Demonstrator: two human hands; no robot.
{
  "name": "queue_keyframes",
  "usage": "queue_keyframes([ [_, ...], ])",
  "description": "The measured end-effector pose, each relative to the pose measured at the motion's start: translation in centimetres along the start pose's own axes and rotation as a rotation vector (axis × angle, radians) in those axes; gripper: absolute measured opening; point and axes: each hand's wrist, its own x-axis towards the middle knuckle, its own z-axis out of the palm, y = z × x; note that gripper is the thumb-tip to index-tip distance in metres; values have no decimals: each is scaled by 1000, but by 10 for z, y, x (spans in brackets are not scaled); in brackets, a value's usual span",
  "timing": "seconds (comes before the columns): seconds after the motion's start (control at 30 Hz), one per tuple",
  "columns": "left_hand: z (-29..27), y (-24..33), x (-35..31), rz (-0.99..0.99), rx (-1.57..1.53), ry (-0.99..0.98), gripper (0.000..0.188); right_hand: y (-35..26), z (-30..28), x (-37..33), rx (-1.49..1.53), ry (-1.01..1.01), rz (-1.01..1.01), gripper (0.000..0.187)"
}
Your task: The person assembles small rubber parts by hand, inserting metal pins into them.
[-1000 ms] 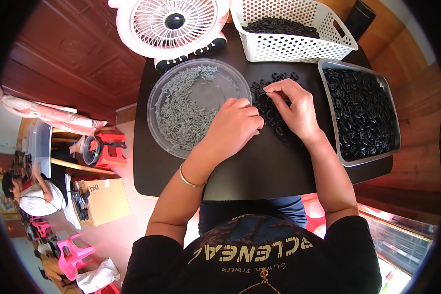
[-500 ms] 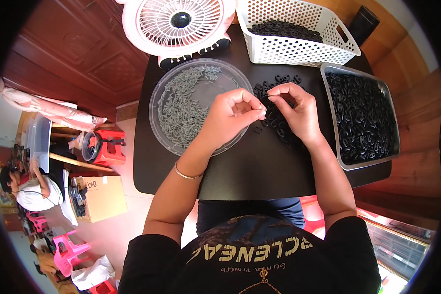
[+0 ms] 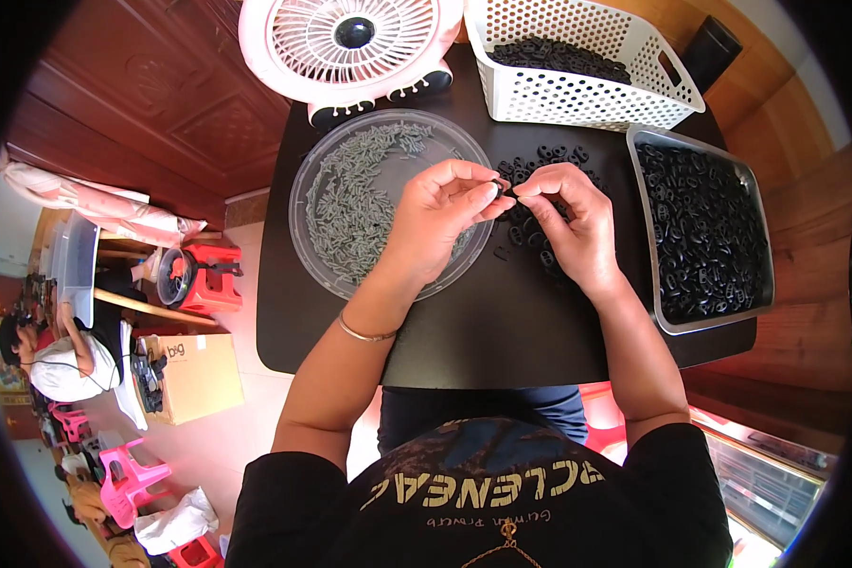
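My left hand (image 3: pixel 437 220) is closed, pinching a small black plastic piece (image 3: pixel 505 190) between thumb and fingertips. From the other side, my right hand (image 3: pixel 577 225) meets it with thumb and forefinger pressed together at the piece. Whether a second small part sits in the right fingertips is too small to tell. Under and behind the right hand lies a loose pile of black oval plastic pieces with holes (image 3: pixel 560 154). Beside my left hand stands a round clear tub (image 3: pixel 298 222) holding many small grey-green spring-like parts (image 3: pixel 350 204).
A metal tray (image 3: pixel 646 227) of black pieces stands at the right of the dark table (image 3: pixel 483 346). Behind are a white perforated basket (image 3: pixel 587 109) with more black parts, a pink-and-white fan (image 3: pixel 284 71) and a dark cylinder (image 3: pixel 710 52). Another person (image 3: pixel 66 364) sits far left.
My fingertips have come together, and a black piece now shows between them. The left hand has turned and risen slightly; the right has shifted a little down.
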Motion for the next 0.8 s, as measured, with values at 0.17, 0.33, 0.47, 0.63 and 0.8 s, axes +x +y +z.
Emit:
queue_keyframes([
  [0.17, 7, 1, -2, -28, 5, 67, 15, -6, 4, -2, 74, 37, 106, 18],
  [0.33, 5, -4, -1, 20, 47, 44, 15, -12, 6, -1, 40, 21, 83, 21],
  [0.47, 6, -3, -2, 0, 27, 53, 15, -8, 7, -2, 45, 62, 85, 21],
  [0.63, 5, -3, -2, 10, 42, 39, 15, -6, 8, -3, 61, 82, 80, 21],
  [0.8, 5, -3, -2, 17, 70, 30, 14, -6, 6, -2, 48, 83, 69, 21],
])
